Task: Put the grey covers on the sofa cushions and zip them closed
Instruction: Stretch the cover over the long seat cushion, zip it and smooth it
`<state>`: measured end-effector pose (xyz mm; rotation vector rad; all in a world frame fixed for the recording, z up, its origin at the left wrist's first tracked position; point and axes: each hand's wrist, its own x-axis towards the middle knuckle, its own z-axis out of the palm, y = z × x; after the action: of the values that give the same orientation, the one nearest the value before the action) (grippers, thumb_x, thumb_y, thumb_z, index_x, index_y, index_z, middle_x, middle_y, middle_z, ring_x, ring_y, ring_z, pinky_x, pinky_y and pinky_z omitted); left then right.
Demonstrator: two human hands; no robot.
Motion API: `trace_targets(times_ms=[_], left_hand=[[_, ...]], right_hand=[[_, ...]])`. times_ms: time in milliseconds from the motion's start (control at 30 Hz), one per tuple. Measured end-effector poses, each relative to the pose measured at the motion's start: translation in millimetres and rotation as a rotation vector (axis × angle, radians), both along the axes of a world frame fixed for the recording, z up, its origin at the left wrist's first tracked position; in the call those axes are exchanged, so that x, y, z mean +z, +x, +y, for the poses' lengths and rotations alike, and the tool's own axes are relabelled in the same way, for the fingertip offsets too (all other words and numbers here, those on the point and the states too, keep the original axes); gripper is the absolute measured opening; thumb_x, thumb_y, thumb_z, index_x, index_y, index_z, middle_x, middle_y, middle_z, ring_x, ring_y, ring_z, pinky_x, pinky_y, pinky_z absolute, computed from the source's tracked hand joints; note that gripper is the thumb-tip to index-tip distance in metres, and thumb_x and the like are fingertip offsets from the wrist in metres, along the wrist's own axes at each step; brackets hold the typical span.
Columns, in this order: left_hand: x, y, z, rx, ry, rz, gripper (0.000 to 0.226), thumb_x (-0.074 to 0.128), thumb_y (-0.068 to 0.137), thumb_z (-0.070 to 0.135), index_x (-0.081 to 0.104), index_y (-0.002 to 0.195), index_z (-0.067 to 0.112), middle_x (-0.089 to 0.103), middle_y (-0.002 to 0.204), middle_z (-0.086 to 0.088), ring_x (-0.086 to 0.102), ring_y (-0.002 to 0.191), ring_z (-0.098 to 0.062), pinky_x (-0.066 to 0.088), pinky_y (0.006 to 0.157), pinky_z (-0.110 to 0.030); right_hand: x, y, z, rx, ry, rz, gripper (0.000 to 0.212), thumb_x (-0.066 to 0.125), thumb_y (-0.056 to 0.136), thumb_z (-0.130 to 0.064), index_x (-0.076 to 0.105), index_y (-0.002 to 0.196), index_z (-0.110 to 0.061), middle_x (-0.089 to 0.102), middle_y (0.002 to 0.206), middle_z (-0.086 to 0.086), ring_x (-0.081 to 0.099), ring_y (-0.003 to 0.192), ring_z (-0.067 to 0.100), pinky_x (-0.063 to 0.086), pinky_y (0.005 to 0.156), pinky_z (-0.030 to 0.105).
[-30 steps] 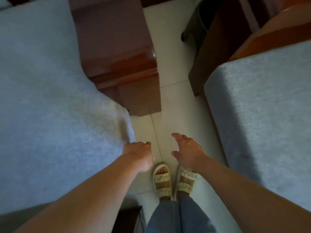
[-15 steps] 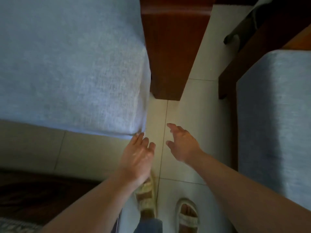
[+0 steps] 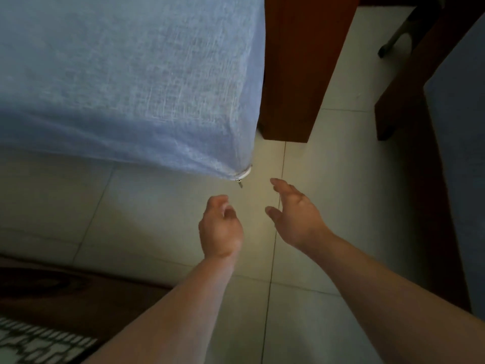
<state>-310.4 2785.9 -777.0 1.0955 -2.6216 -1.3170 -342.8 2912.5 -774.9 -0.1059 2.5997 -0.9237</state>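
A large sofa cushion in a grey cover (image 3: 126, 80) fills the upper left. Its near right corner hangs over the floor, and a small metal zipper pull (image 3: 240, 183) dangles from that corner. My left hand (image 3: 220, 228) hovers just below the corner, fingers loosely curled, holding nothing. To the right of the pull my right hand (image 3: 295, 219) is held out with fingers spread, empty, apart from the cushion. A second grey-covered cushion (image 3: 459, 158) shows at the right edge.
A dark red wooden sofa arm (image 3: 296, 69) stands right of the cushion. A wooden frame (image 3: 409, 106) borders the right cushion. Pale floor tiles (image 3: 328, 158) run between them. Dark wooden furniture (image 3: 52, 292) and a patterned mat (image 3: 34, 345) lie at the lower left.
The view swung left and the cushion corner with its zipper pull came into sight. My left hand came off the cushion edge and curled. My feet left the view.
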Motion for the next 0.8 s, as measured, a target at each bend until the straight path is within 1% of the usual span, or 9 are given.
trace_targets(times_ms=[100, 200, 267, 400, 467, 533, 567, 667, 800], left_hand=[[-30, -15, 1, 0.217, 0.266, 0.207, 0.021, 0.045, 0.094, 0.010, 0.064, 0.100, 0.015, 0.066, 0.108, -0.006, 0.060, 0.100, -0.021, 0.041, 0.083, -0.022], [-50, -28, -1, 0.330, 0.382, 0.373, 0.024, 0.045, 0.092, 0.012, 0.062, 0.079, 0.022, 0.068, 0.093, -0.007, 0.062, 0.092, -0.021, 0.042, 0.074, -0.022], [-54, -36, -3, 0.358, 0.469, 0.434, 0.024, 0.045, 0.095, 0.019, 0.062, 0.078, 0.020, 0.067, 0.084, -0.004, 0.062, 0.089, -0.020, 0.040, 0.072, -0.022], [-60, -46, -8, 0.316, 0.635, 0.464, 0.026, 0.047, 0.097, 0.027, 0.065, 0.101, 0.009, 0.067, 0.085, 0.000, 0.063, 0.083, -0.008, 0.038, 0.083, -0.028], [-58, -49, -9, 0.304, 0.697, 0.492, 0.021, 0.051, 0.095, 0.024, 0.065, 0.096, 0.010, 0.068, 0.087, -0.001, 0.062, 0.080, -0.004, 0.042, 0.079, -0.028], [-57, -49, -10, 0.280, 0.743, 0.502, 0.015, 0.054, 0.093, 0.022, 0.064, 0.088, 0.013, 0.068, 0.086, -0.002, 0.062, 0.079, -0.005, 0.043, 0.075, -0.027], [-56, -48, -11, 0.264, 0.751, 0.498, 0.013, 0.056, 0.092, 0.022, 0.064, 0.089, 0.013, 0.068, 0.087, -0.002, 0.062, 0.080, -0.006, 0.043, 0.073, -0.027], [-52, -49, -10, 0.211, 0.764, 0.451, 0.014, 0.060, 0.090, 0.025, 0.065, 0.093, 0.012, 0.068, 0.090, -0.002, 0.062, 0.082, -0.007, 0.041, 0.072, -0.027], [-48, -54, -8, 0.223, 0.777, 0.404, 0.011, 0.061, 0.088, 0.021, 0.063, 0.079, 0.015, 0.065, 0.079, 0.001, 0.059, 0.074, -0.010, 0.040, 0.076, -0.032]], right_hand=[[-30, -2, -10, 0.011, -0.082, 0.122, 0.057, 0.055, 0.092, -0.025, 0.030, 0.144, -0.022, 0.045, 0.140, 0.002, 0.046, 0.123, 0.022, 0.042, 0.100, 0.037], [-58, -11, -16, 0.049, -0.111, 0.262, 0.052, 0.056, 0.092, -0.027, 0.037, 0.141, -0.022, 0.046, 0.138, 0.000, 0.048, 0.121, 0.019, 0.043, 0.099, 0.038], [-69, -20, -18, 0.074, -0.125, 0.345, 0.048, 0.055, 0.092, -0.029, 0.043, 0.137, -0.021, 0.049, 0.135, 0.001, 0.050, 0.118, 0.018, 0.044, 0.097, 0.037], [-78, -36, -28, 0.076, -0.186, 0.497, 0.038, 0.061, 0.089, -0.030, 0.056, 0.125, -0.017, 0.058, 0.120, 0.002, 0.057, 0.105, 0.016, 0.046, 0.090, 0.031], [-77, -43, -35, 0.028, -0.227, 0.528, 0.028, 0.065, 0.086, -0.030, 0.064, 0.110, -0.016, 0.062, 0.108, 0.001, 0.059, 0.093, 0.015, 0.048, 0.083, 0.030], [-76, -44, -39, -0.024, -0.271, 0.533, 0.018, 0.069, 0.082, -0.030, 0.068, 0.091, -0.014, 0.066, 0.092, 0.001, 0.061, 0.081, 0.015, 0.050, 0.077, 0.033], [-76, -42, -41, -0.040, -0.299, 0.521, 0.016, 0.070, 0.080, -0.029, 0.068, 0.083, -0.014, 0.067, 0.084, 0.001, 0.061, 0.077, 0.016, 0.050, 0.074, 0.034], [-76, -35, -47, -0.061, -0.342, 0.495, 0.013, 0.073, 0.078, -0.025, 0.068, 0.076, -0.013, 0.066, 0.073, 0.000, 0.061, 0.070, 0.015, 0.051, 0.068, 0.035], [-73, -33, -56, -0.155, -0.409, 0.468, 0.012, 0.073, 0.078, -0.022, 0.066, 0.070, -0.018, 0.067, 0.068, -0.005, 0.063, 0.067, 0.012, 0.050, 0.064, 0.028]])
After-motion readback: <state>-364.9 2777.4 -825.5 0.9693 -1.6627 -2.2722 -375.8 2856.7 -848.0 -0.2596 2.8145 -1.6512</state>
